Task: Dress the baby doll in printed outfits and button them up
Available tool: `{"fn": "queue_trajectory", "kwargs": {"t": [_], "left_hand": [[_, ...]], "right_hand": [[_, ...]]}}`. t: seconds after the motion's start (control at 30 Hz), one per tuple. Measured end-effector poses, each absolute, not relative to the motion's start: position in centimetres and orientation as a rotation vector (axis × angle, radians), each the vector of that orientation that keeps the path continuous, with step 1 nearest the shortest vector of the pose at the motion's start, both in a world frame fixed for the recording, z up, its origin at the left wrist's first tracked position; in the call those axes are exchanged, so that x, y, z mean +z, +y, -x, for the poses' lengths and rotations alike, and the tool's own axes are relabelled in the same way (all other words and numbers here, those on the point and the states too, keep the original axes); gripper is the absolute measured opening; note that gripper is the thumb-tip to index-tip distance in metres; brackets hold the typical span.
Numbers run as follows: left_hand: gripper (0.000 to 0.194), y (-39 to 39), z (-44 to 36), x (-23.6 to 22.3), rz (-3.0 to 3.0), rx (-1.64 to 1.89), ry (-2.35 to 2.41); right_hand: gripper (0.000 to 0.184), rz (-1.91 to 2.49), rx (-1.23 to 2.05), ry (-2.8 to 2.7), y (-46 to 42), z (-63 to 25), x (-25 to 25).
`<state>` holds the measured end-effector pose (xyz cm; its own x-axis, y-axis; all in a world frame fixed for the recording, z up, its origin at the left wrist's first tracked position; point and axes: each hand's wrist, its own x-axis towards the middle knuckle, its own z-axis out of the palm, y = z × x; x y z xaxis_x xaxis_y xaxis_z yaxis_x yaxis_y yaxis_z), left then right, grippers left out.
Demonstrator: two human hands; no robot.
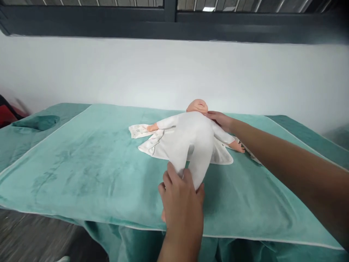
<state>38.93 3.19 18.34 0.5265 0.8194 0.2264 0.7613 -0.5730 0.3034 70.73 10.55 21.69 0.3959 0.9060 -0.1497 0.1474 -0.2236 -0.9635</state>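
A baby doll (195, 127) in white clothing lies on its back, its head (197, 105) toward the wall and its legs pointing at me. My left hand (181, 193) is closed around the doll's lower legs, hiding its feet. At the doll's neck and shoulder, my right hand (219, 120) grips with its fingers partly hidden behind the body. Spread open beneath the doll is a white patterned baby shirt (155, 143), its sleeves out to both sides. The doll's bare hands lie near the sleeves.
A teal velvety cover (81, 163) with pale piping lies over the bed-like surface and hangs down its front edge. Behind it stands a white wall (122, 72) under a dark window frame (87, 22). A red and black object (7, 112) sits at the far left.
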Motion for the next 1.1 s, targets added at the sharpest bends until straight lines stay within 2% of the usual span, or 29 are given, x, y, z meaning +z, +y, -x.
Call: {"fn": "queue_trajectory", "kwargs": {"t": [0.1, 0.17, 0.23, 0.3, 0.4, 0.5, 0.57, 0.63, 0.73, 0.83, 0.93, 1.1], "left_hand": [[0.029, 3.1, -39.5, 17.1, -2.588, 0.456, 1.440], [0.033, 3.4, -38.9, 16.6, -2.582, 0.439, 1.414], [0.040, 4.3, -37.6, 16.6, -2.577, 0.456, 1.311], [0.041, 6.3, -36.5, 16.8, -2.538, 0.530, 1.191], [0.031, 11.8, -36.8, 16.9, -2.452, 0.694, 1.029], [0.029, 18.6, -39.4, 16.0, -2.657, 0.661, 0.969], [0.031, 22.3, -41.5, 15.1, -2.844, 0.523, 1.016], [0.031, 24.9, -43.1, 14.2, -2.920, 0.477, 1.135], [0.031, 26.8, -44.0, 13.5, -2.888, 0.518, 1.253], [0.030, 27.8, -43.9, 13.3, -2.773, 0.574, 1.245], [0.024, 29.0, -43.3, 13.3, -2.515, 0.712, 1.260], [0.017, 31.1, -42.4, 13.8, -1.901, 1.096, 1.233]], "right_hand": [[0.056, 1.712, 0.942, -1.038, 11.2, -71.2, 20.1], [0.063, 1.892, 0.820, -1.152, 12.0, -71.9, 19.9], [0.076, 2.169, 0.571, -1.267, 12.8, -72.7, 20.4], [0.082, 2.430, 0.243, -1.360, 13.6, -73.0, 21.2], [0.064, 2.496, -0.147, -1.483, 15.4, -71.5, 22.4], [0.044, 2.257, -0.291, -1.659, 18.2, -68.0, 22.9], [0.042, 2.157, -0.262, -1.781, 20.5, -65.7, 22.6], [0.046, 2.141, -0.101, -1.891, 22.9, -63.9, 21.9], [0.056, 2.189, 0.240, -2.083, 25.8, -62.4, 20.7], [0.059, 2.264, 0.384, -2.212, 27.3, -61.7, 19.8], [0.055, 2.250, 0.361, -2.234, 27.4, -61.5, 19.8], [0.055, 1.973, 0.415, -2.129, 24.8, -62.3, 21.6]]}}
